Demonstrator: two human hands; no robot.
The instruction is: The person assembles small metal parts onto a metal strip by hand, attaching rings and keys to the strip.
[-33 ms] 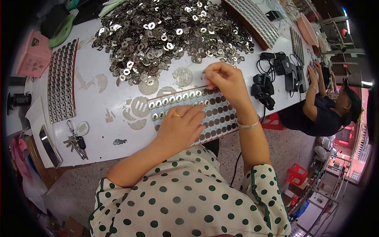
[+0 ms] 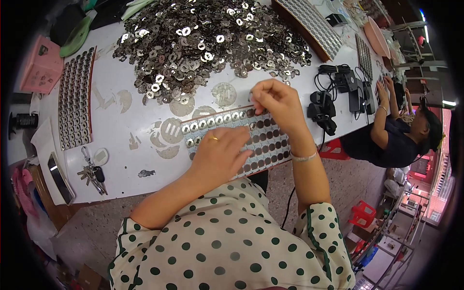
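1. Grip of the right hand (image 2: pixel 278 108), in the head view, was narrow, thumb and fingertips pinched on a small grey piece (image 2: pixel 251 96); it was probably a metal disc, though too small to tell; it hung near the far edge of the tray (image 2: pixel 212 114).
2. Left hand (image 2: pixel 217 150) lay palm down with fingers extended across the tray's rows; no held thing showed, and whatever lay beneath was hidden.
3. The tray lay on the white counter (image 2: pixel 111 174), nearer the person than the heap of metal discs (image 2: pixel 193 48); silver discs (image 2: pixel 218 119) sat along its far row to the left; dark rounds (image 2: pixel 273 146) showed to the right.
4. Placing discs singly seemed the step in hand; the next move called for lining the piece up over a dark round and lowering it flat.
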